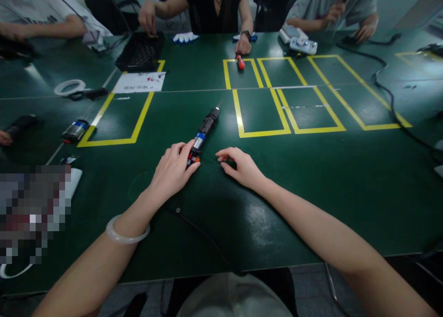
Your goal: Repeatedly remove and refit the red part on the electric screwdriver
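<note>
A black electric screwdriver (203, 133) with a blue and silver label lies slantwise on the green table, its thin bit pointing away from me to the right. My left hand (175, 167) grips its rear end, with the thumb and fingers on either side of the body. Part of that end, near some red and orange bits, is hidden by the hand. To the right of the tool, my right hand (240, 167) rests by the table with fingers loosely bent and thumb apart, holding nothing. A dark cord (200, 229) runs from near my left wrist toward the table's front edge.
Yellow tape frames (265, 133) mark the green table (311, 178). Across from me, a person's hand (243, 44) touches a red-handled tool (240, 63). A black tray (140, 54), a paper sheet (140, 82), a tape roll (69, 87) and a black cable (389, 95) lie about.
</note>
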The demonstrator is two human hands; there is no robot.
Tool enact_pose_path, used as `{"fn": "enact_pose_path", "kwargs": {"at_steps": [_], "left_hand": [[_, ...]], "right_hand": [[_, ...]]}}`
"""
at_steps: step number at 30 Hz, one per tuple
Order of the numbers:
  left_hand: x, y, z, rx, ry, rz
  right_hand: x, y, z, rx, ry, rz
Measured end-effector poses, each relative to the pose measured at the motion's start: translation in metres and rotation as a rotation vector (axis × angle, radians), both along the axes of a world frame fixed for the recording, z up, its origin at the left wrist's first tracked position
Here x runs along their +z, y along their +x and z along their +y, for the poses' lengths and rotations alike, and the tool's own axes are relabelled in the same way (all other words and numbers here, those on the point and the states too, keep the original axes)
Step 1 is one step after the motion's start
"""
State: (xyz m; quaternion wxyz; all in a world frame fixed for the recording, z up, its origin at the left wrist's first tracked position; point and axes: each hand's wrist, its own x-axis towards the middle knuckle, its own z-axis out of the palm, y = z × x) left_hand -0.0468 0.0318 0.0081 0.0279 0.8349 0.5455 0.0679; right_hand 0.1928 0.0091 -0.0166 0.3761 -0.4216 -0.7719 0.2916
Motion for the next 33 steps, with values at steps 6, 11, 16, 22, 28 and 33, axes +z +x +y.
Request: {"fn": "enact_pose_path", "kwargs": {"at_steps": [6, 11, 16, 22, 28, 33], "left_hand": [[0.002, -0.052, 0.037, 0.221, -0.003, 0.107], [0.011, -0.104, 0.056, 0.374, 0.007, 0.197], [0.010, -0.137, 0.063, 0.528, 0.014, 0.235], [0.001, -0.141, 0.062, 0.568, 0.194, 0.155], [-0.004, -0.144, 0.065, 0.627, 0.207, 0.084], [-0.004, -0.145, 0.063, 0.610, 0.261, -0.011]], "right_hand": [[-0.005, 0.002, 0.001, -0.004, -0.019, 0.033], [-0.006, 0.000, 0.001, 0.005, -0.024, 0.033], [-0.005, -0.002, 0.000, 0.011, -0.036, 0.027], [-0.005, -0.002, 0.001, 0.019, -0.035, 0.007], [-0.003, -0.001, 0.000, 0.022, -0.013, -0.010], [-0.002, -0.001, 0.000, 0.026, -0.015, -0.022]]}}
